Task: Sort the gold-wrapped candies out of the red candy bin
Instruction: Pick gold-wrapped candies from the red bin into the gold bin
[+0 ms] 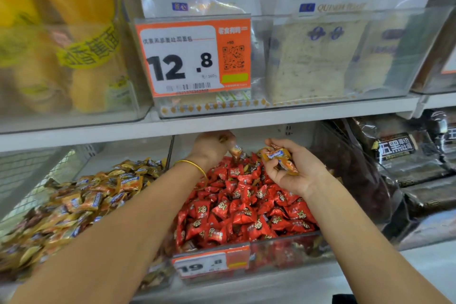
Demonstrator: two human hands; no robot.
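Observation:
The clear bin (291, 252) in the middle of the lower shelf is heaped with red-wrapped candies (246, 207). My left hand (212, 148) reaches to the back of that bin and pinches one gold-wrapped candy (235, 152), which hangs from its fingertips above the red heap. My right hand (293, 168) is palm up over the right rear of the bin, its fingers curled round several gold-wrapped candies (281, 159). A gold bangle (195, 166) circles my left wrist.
The bin to the left holds a pile of gold-wrapped candies (81, 205). Dark bread packs (404, 168) fill the bin on the right. The white shelf board (222, 123) hangs low just above my hands, with bagged bread and an orange price tag (192, 57) on it.

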